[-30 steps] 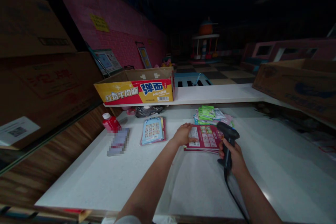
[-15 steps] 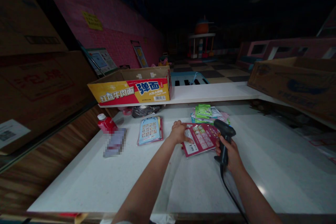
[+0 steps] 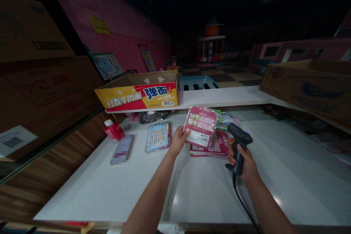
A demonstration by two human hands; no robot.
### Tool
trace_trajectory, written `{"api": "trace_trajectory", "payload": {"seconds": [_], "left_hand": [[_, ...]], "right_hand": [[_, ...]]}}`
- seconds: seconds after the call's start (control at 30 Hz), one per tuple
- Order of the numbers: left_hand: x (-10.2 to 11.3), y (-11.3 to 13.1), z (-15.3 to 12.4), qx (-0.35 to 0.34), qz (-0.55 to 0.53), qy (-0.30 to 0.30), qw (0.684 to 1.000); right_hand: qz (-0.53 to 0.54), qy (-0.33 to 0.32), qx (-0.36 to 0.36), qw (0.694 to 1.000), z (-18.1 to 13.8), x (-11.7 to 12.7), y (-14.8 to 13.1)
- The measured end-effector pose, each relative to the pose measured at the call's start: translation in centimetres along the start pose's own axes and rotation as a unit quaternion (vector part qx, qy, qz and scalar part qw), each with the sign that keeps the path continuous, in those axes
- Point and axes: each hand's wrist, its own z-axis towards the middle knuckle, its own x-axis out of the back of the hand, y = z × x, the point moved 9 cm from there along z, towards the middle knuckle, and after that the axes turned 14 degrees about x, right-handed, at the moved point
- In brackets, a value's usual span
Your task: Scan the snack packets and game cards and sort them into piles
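While the right hand (image 3: 249,162) clutched the black scanner (image 3: 239,139) just right of the pink pile (image 3: 221,141), the left hand (image 3: 178,141) pinched one pink pack (image 3: 201,122) by its edge. The pack had just come up above that pile, so its white label (image 3: 196,138) seemed easy to reach.

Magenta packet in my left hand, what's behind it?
Small packets, some green, peek past its right edge, and a stack of magenta packets shows below. Whatever lies directly behind it is covered and cannot be seen.
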Motion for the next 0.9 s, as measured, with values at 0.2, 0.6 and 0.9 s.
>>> {"api": "trace_trajectory", "payload": {"seconds": [0.2,0.6,0.9], "left_hand": [[3.0,-2.1,-2.2,-0.074,-0.129,0.138,0.979],[5.4,-3.6,-3.1,-0.134,-0.098,0.246,0.955],[5.2,-2.9,-3.9,-0.141,-0.078,0.266,0.95]], "right_hand": [[-0.088,-0.058,-0.066,0.992,-0.6,-0.2,2.2],[-0.201,-0.138,-0.127,0.962,-1.7,-0.9,4.1],[-0.197,-0.138,-0.117,0.964,-1.7,-1.2,3.7]]}}
